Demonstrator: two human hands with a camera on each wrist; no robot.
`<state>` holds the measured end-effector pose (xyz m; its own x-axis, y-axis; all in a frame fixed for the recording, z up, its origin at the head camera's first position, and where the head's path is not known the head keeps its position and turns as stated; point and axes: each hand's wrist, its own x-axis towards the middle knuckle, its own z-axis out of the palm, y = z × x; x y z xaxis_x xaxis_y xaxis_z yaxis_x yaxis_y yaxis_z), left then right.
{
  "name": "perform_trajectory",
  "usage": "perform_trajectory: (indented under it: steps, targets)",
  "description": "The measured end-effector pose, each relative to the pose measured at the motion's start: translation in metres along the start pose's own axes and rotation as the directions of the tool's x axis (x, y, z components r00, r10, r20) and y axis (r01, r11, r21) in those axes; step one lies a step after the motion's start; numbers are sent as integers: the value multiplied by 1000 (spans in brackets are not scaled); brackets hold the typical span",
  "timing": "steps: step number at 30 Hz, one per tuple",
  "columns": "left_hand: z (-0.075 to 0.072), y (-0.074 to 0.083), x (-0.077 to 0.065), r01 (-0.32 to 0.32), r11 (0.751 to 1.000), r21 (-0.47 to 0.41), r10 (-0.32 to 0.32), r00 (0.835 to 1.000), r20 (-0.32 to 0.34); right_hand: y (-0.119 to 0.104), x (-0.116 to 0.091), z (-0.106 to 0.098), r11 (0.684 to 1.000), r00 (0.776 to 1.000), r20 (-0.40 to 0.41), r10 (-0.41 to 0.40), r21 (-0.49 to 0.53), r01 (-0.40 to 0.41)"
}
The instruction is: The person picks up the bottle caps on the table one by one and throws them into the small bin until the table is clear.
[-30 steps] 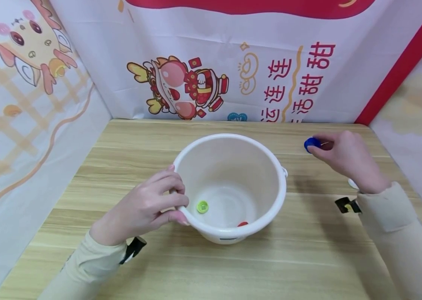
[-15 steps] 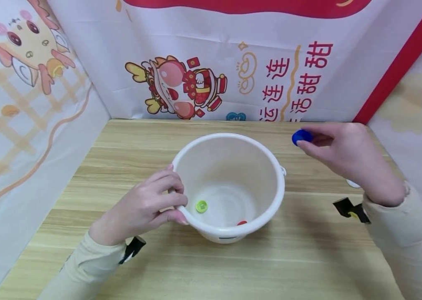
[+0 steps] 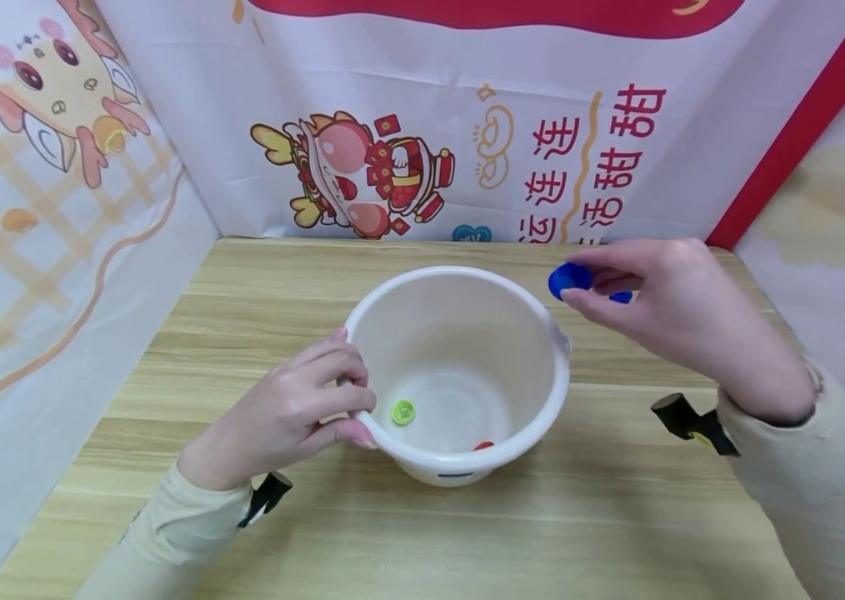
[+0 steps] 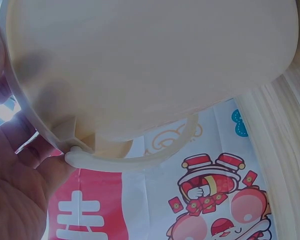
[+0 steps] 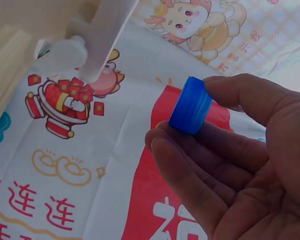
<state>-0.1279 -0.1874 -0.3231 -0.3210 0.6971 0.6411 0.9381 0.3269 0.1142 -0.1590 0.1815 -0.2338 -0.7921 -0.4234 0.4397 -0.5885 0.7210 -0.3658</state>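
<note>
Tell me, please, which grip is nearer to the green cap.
Left: the left grip holds the bucket's rim, left of the green cap; the right grip, beyond the opposite rim, holds a blue cap.

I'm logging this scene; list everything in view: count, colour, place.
table: 1, pale wood, foreground
backdrop: count unclear, mostly white, behind table
bucket: 1, white, on table
handle: 1, white, on bucket
green cap: 1, green, in bucket
red piece: 1, red, in bucket
blue cap: 1, blue, right of bucket
other blue piece: 1, blue, farther right
wrist mounts: 2, black, wrists
sleeves: 2, beige, forearms
left hand: 1, bare, gripping bucket
right hand: 1, bare, pinching blue cap
</note>
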Motion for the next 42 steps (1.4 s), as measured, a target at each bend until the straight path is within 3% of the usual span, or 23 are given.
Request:
perform_trajectory:
  steps: [8, 17, 32, 42]
  targets:
    - [0, 1, 0, 6, 1000, -2, -6, 1000, 3, -13, 7, 1, 996, 996, 35, -83, 17, 82]
    - [0, 1, 0, 11, 1000, -3, -11, 1000, 10, -21, 12, 5, 993, 991, 76, -111, 46, 108]
    - [0, 0, -1, -4, 1000, 0, 4, 1000, 1, -27, 16, 10, 993, 987, 117, -110, 42, 106]
    - [-1, 1, -2, 61, 998, -6, -61, 997, 53, -27, 17, 10, 993, 986, 125, -114, 31, 111]
